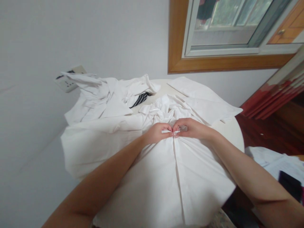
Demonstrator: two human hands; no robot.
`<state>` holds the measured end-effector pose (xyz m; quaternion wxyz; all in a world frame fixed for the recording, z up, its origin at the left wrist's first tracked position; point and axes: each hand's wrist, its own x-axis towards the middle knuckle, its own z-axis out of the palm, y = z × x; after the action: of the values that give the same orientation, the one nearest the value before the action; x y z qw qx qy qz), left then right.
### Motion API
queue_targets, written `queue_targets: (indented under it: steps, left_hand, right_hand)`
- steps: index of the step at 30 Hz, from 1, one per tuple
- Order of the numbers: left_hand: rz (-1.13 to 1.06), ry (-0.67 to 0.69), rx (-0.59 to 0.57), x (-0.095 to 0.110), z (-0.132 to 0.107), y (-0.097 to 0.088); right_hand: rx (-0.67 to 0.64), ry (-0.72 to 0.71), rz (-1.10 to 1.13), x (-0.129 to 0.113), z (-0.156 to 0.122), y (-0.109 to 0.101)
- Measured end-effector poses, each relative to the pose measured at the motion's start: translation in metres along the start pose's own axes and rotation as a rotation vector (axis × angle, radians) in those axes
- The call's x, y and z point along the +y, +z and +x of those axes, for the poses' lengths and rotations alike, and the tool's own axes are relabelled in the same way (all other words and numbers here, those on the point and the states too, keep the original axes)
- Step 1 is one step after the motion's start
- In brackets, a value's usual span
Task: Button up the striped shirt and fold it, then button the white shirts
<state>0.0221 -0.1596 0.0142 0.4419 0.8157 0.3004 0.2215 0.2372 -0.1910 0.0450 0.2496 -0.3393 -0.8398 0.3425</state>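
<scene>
A white shirt-like garment (152,183) lies spread over the near side of a round table, its long front seam running down toward me. My left hand (158,132) pinches the cloth at the top of that seam between thumb and fingers. Meeting it fingertip to fingertip, my right hand (191,128) pinches the same spot from the other side. Something small and shiny shows between the thumbs; I cannot tell whether it is a button or a nail. Just beyond my hands the cloth bunches up in folds.
More crumpled white cloth (102,98) lies at the back left, near a wall socket (67,83). A black striped piece (142,99) pokes out. The cream tabletop (234,134) shows at right. Beyond are a wood-framed window (177,47), a red curtain (266,99) and papers (277,161).
</scene>
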Motion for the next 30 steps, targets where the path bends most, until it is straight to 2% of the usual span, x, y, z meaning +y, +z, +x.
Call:
queue_targets:
  steps: [7,15,21,24,28,30]
  left_hand:
    - [-0.09,-0.013,-0.031,-0.002,0.0,0.0]
    - [-0.067,-0.022,-0.05,0.001,0.0,-0.001]
    - [-0.058,0.018,0.009,0.003,0.001,-0.003]
    - [0.119,0.063,0.097,0.003,-0.001,-0.006]
    - [0.56,0.167,0.266,0.013,-0.005,-0.011]
    - [0.767,0.225,0.324,0.023,-0.005,-0.017]
  right_hand:
    - [0.021,-0.052,-0.051,-0.002,0.001,0.001]
    - [0.018,-0.035,-0.002,-0.001,0.0,0.0]
    - [-0.013,0.002,0.032,-0.001,-0.002,-0.009]
    - [0.015,0.024,0.08,-0.002,-0.004,-0.014]
    - [0.031,0.037,0.145,0.001,-0.005,-0.019]
    - [0.057,0.04,0.084,0.002,-0.004,-0.023]
